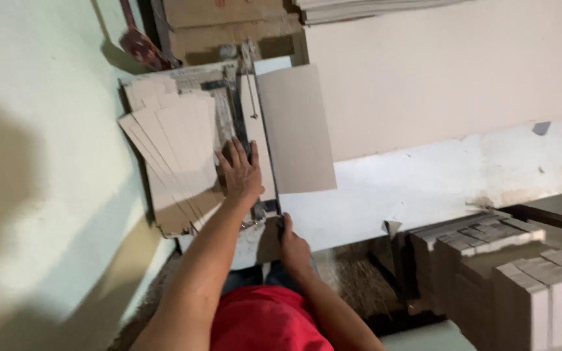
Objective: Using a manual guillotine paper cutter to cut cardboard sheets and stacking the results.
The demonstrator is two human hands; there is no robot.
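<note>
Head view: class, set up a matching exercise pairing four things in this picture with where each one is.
Things:
1. Left hand
2. Right hand
3. Grey sheet
4. Cut strips

Places:
A. Fanned in a pile beside the pale green wall
B. Pressed flat on the cutter, fingers spread
C. At the near edge of the white table, close to the red shirt
D. Lying on the white table, just right of the cutter

Pairs: 1-B, 2-C, 3-D, 4-A
</note>
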